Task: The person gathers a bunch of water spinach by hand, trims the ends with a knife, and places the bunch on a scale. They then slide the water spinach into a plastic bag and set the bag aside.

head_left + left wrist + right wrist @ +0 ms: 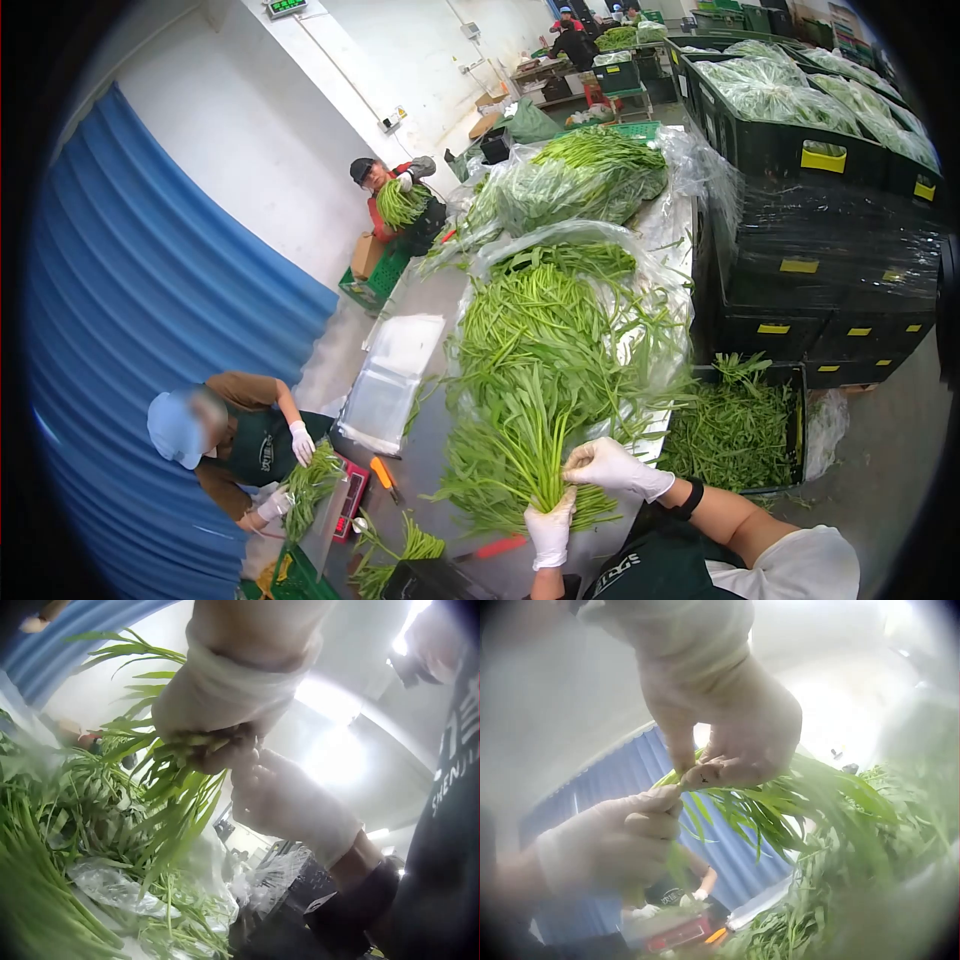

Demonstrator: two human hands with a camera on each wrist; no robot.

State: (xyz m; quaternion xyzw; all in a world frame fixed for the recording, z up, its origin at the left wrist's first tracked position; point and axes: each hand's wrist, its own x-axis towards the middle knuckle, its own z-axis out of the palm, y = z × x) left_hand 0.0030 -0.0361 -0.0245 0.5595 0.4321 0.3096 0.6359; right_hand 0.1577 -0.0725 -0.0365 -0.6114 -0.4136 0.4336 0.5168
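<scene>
Both hands wear whitish gloves and meet over the near end of a big heap of water spinach [540, 340]. My left hand [550, 528] is curled round the stem ends of a bunch of water spinach [535, 440], whose leaves fan out away from me. Just right of it, my right hand [605, 468] pinches stems with thumb and forefinger. In the right wrist view the right hand's fingertips [694, 771] meet the left hand [615, 836] at the stems. Leaves hang below the left hand [214, 712] in the left wrist view.
Stacked black crates [820, 230] stand at the right, above a low crate of loose greens [735, 430]. Plastic bags [395, 375], an orange knife [383, 475] and a red scale [350, 500] lie left. One person [240, 450] handles greens there; another [400, 205] stands farther back.
</scene>
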